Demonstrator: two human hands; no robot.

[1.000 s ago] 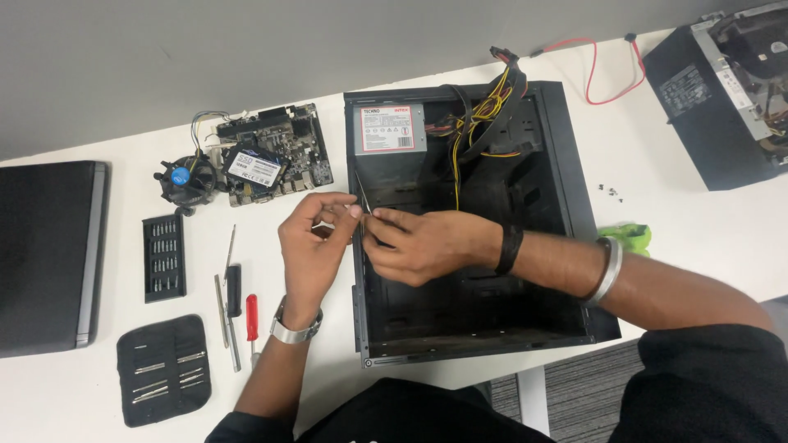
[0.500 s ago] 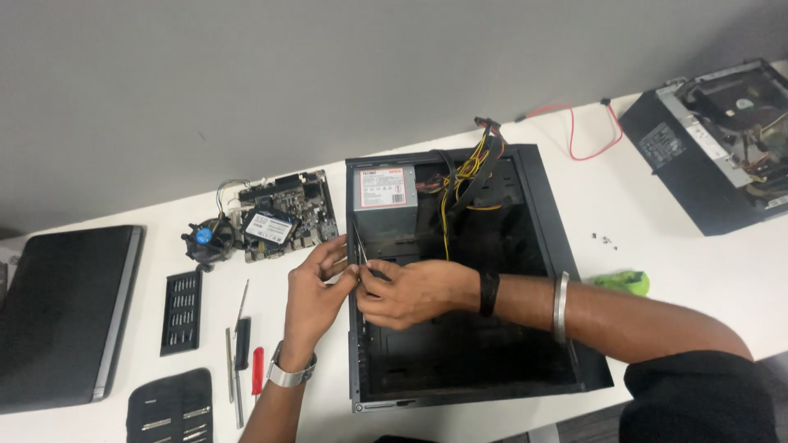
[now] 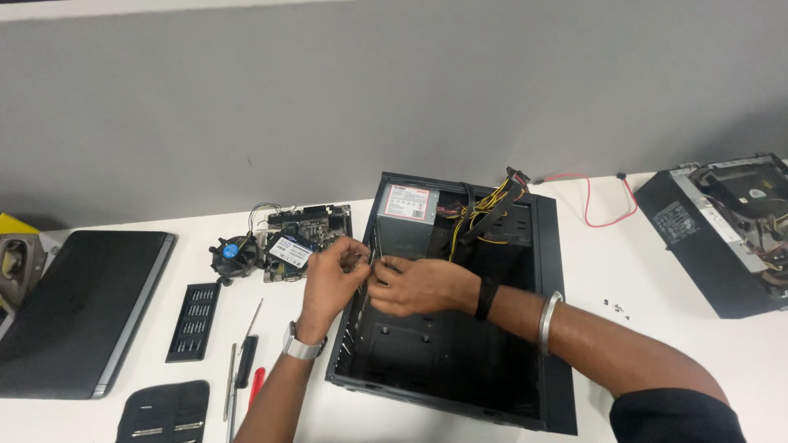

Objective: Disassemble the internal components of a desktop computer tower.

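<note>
An open black computer case (image 3: 542,344) lies flat on the white table, with a grey power supply (image 3: 408,215) and a bundle of yellow and black cables (image 3: 484,212) at its far end. My left hand (image 3: 331,279) and my right hand (image 3: 414,285) meet at the case's left wall, fingers pinched together on something small that I cannot make out. The left wrist wears a watch; the right arm wears a black band and a metal bangle.
Left of the case lie a motherboard (image 3: 302,238), a round cooler fan (image 3: 231,254), a bit holder (image 3: 194,321), screwdrivers (image 3: 243,369), a tool pouch (image 3: 164,413) and a closed laptop (image 3: 78,308). Another opened case (image 3: 722,230), a red cable (image 3: 603,201) and loose screws (image 3: 616,308) are at right.
The view has tilted up and back, showing more wall. Both hands stay together at the case's left wall, still working the same small spot.
</note>
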